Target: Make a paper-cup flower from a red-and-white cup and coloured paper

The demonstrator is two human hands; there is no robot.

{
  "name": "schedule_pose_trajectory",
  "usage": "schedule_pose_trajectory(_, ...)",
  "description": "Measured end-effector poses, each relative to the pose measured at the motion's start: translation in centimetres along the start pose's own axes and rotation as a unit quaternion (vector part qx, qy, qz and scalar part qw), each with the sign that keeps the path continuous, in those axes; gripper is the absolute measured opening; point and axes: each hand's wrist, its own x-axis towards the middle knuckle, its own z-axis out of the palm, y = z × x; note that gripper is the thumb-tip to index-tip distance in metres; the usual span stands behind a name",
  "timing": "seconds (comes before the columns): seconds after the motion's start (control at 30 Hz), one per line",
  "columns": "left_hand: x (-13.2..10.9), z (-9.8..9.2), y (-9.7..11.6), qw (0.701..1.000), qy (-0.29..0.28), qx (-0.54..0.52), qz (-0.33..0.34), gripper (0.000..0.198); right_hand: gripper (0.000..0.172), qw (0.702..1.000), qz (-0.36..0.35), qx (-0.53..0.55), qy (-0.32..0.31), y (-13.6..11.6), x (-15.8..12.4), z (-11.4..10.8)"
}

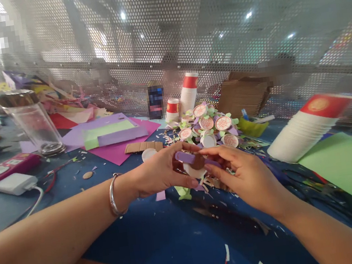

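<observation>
Just above the blue tabletop (pixel 163 233), my left hand (pixel 160 171) curls its fingers and thumb around a small white round paper piece (pixel 194 170) with purple paper strips. From the other side, my right hand (pixel 244 172) pinches the same piece with thumb and fingers, beside a brown spot at its middle. Fingers partly cover the piece. Behind the hands lies a heap of small round paper pieces (pixel 206 124) with red print and purple and green tabs. A white disc (pixel 148 154) and a corrugated cardboard strip (pixel 143 147) lie near my left fingers.
A tilted stack of paper cups (pixel 308 129) and green sheets (pixel 349 165) stand right; dark cables (pixel 302 180) run beside them. Left are a glass jar (pixel 34 124), a pink device (pixel 9 169), a white charger (pixel 16 184) and purple paper (pixel 121 135). A perforated metal screen (pixel 150 35) rises behind.
</observation>
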Motion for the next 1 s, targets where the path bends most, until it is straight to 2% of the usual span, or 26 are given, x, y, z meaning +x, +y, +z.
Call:
schedule_pose_trajectory(0.13, 0.24, -0.28, -0.19, 1.000, 0.013, 0.000, 0.001, 0.056, 0.027, 1.000, 0.011, 0.001, 0.013, -0.03, 0.04, -0.02)
schedule_pose_trajectory(0.3, 0.30, -0.25, -0.11, 0.999, 0.031, 0.018, 0.001, 0.053, 0.031, 0.996, 0.067, 0.057, 0.004, 0.06, -0.04, 0.15)
schedule_pose_trajectory(0.67, 0.40, -0.63, -0.45, 1.000, 0.005, 0.024, 0.006, 0.048, 0.033, 0.980, 0.111, 0.157, -0.042, 0.20, -0.17, 0.38)
schedule_pose_trajectory(0.83, 0.36, -0.29, -0.22, 0.996, 0.038, 0.074, 0.027, 0.043, 0.033, 0.978, 0.111, 0.173, -0.043, 0.05, -0.12, 0.38)
schedule_pose_trajectory(1.0, 0.40, -0.27, -0.18, 0.995, 0.062, 0.079, 0.021, 0.043, 0.033, 0.974, 0.120, 0.187, -0.041, -0.08, -0.03, 0.53)
